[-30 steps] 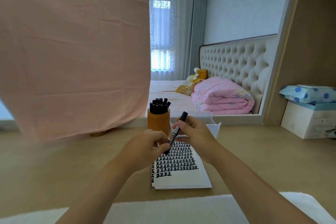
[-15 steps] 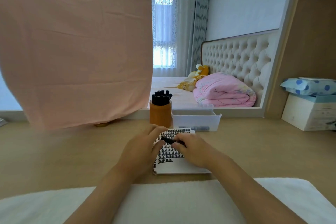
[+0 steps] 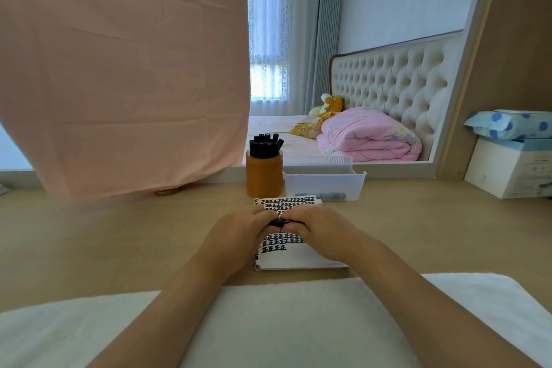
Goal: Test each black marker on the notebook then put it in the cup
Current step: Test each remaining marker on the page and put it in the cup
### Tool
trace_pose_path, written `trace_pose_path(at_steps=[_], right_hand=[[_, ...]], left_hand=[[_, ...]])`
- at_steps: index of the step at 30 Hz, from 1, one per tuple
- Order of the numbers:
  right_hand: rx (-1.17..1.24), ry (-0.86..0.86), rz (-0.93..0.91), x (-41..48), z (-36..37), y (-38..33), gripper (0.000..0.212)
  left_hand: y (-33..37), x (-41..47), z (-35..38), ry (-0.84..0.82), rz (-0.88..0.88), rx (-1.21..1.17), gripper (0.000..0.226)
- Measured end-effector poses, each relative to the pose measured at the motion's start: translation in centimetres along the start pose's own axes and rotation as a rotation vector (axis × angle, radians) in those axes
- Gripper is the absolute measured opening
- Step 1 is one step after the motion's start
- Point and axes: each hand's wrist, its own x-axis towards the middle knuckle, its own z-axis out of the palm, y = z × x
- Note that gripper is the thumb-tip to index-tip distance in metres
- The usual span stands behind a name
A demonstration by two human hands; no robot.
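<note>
A black marker (image 3: 280, 221) lies level between my two hands, just above the white notebook (image 3: 294, 257), whose page carries rows of black marks. My left hand (image 3: 239, 233) grips the marker's left end and my right hand (image 3: 321, 231) grips its right end; only a short middle stretch shows. Behind the notebook stands an orange cup (image 3: 264, 175) holding several black markers (image 3: 265, 145) upright.
A clear plastic tray (image 3: 324, 181) with a marker lying in it sits right of the cup. A pink cloth (image 3: 119, 69) hangs at the left, a white box (image 3: 507, 170) stands at the right, and a white towel (image 3: 298, 323) lies along the near edge.
The marker came down from a tilted hold near the cup to a level hold over the notebook, both hands closing round its ends. My head tipped so the view shifted.
</note>
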Motion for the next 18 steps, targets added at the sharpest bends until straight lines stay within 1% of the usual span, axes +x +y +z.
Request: trace_pose_path(at_steps=[4, 7, 9, 10, 12, 15, 16, 18], right_hand=[[-0.083, 0.114, -0.116, 0.0, 0.1, 0.0, 0.023], [-0.226, 0.204, -0.229, 0.2, -0.1, -0.2, 0.021], [-0.267, 0.232, -0.251, 0.3, -0.2, -0.4, 0.021], [-0.254, 0.215, -0.231, 0.3, -0.2, -0.6, 0.022], [-0.186, 0.11, -0.136, 0.2, -0.1, -0.9, 0.025], [0.025, -0.045, 0.011, 0.3, -0.1, -1.0, 0.027], [0.059, -0.056, 0.028, 0.2, -0.1, -1.0, 0.026], [0.004, -0.022, -0.005, 0.2, -0.2, -0.9, 0.024]], left_hand=[[0.2, 0.4, -0.2, -0.096, -0.147, -0.114, 0.019], [0.0, 0.4, -0.9, -0.176, -0.256, -0.271, 0.024], [-0.1, 0.2, -1.2, -0.192, -0.273, -0.313, 0.022], [-0.3, 0.2, -1.3, -0.192, -0.262, -0.296, 0.021], [-0.6, 0.1, -1.2, -0.184, -0.226, -0.239, 0.019], [-0.9, 0.0, -1.0, -0.159, -0.141, -0.195, 0.019], [-0.9, -0.1, -1.1, -0.156, -0.131, -0.186, 0.019], [-0.6, -0.1, -1.3, -0.163, -0.154, -0.175, 0.02]])
